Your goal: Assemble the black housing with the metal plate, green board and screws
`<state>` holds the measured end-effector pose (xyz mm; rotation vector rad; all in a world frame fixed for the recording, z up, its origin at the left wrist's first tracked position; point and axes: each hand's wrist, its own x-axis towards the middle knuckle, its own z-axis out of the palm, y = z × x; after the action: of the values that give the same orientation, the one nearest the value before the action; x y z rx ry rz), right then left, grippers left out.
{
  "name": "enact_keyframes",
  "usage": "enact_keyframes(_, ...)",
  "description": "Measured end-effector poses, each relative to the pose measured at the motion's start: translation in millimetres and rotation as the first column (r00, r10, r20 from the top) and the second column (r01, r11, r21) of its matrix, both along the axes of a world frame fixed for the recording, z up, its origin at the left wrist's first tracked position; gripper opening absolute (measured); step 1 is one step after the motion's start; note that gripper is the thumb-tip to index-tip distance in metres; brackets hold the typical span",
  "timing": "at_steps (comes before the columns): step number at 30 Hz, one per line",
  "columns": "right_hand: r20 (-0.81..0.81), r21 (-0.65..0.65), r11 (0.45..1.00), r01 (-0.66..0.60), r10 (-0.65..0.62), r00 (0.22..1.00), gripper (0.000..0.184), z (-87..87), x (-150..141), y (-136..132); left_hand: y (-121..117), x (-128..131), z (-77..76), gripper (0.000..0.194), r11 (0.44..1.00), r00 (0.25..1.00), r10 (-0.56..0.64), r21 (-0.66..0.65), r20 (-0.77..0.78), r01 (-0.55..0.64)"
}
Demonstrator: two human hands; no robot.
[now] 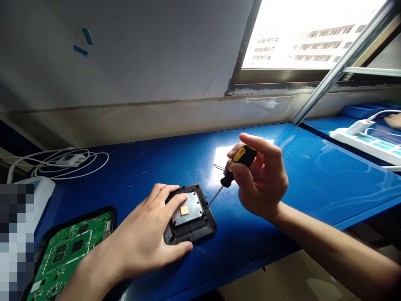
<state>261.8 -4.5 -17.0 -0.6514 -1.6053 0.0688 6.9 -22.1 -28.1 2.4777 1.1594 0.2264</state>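
Observation:
My right hand (261, 179) grips a black and yellow screwdriver (243, 157), its shaft slanting down to the left. The tip meets the right side of a black plastic housing (209, 228) lying on the blue table. Inside the housing is a silver metal plate (194, 205) with a small tan square pad (184, 210) on it. My left hand (147, 230) steadies the housing from the left, fingers over its top edge and plate, thumb along the near edge. Whether a screw sits under the tip, I cannot tell.
A green circuit board (73, 242) in a black case lies at the left. Behind it are a coiled white cable (90, 161) and two tiny screws (129, 186). At the right are a metal post (326, 71), a white power strip (372, 144) and another person's hand (393, 120).

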Motion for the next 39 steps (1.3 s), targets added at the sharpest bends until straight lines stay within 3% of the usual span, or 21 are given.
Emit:
enact_keyframes(7,-0.028,-0.027,0.995,-0.101,0.1,0.995,0.046,-2.1,-0.4,-1.6,2.0,2.2,0.4,0.083,1.0,0.999,0.004,0.019,-0.048,-0.003)
enact_keyframes(18,-0.043,0.006,0.999,-0.032,0.032,0.999,0.041,-1.2,2.2,2.2,-2.8,-0.6,8.3,0.072,0.993,1.0,0.018,0.114,0.007,-0.019)
enact_keyframes(28,-0.074,-0.056,0.998,-0.023,0.018,0.997,0.038,-7.7,-1.2,6.5,3.3,7.3,32.1,0.063,0.98,0.997,0.05,0.193,-0.055,-0.039)
enact_keyframes(31,-0.074,-0.033,0.999,-0.026,0.023,0.997,0.038,-7.4,-0.5,7.3,5.8,14.1,40.9,0.051,0.979,0.993,0.07,0.199,-0.094,-0.05)
enact_keyframes(34,-0.072,-0.032,0.999,-0.011,0.009,0.997,0.037,-7.0,0.0,7.0,9.0,22.6,51.2,0.039,0.98,0.986,0.081,0.19,-0.145,-0.052)
enact_keyframes(39,-0.083,-0.044,0.999,0.011,-0.015,0.996,0.035,-5.9,-0.5,5.6,13.4,32.5,65.2,0.033,0.988,0.973,0.08,0.149,-0.217,-0.048)
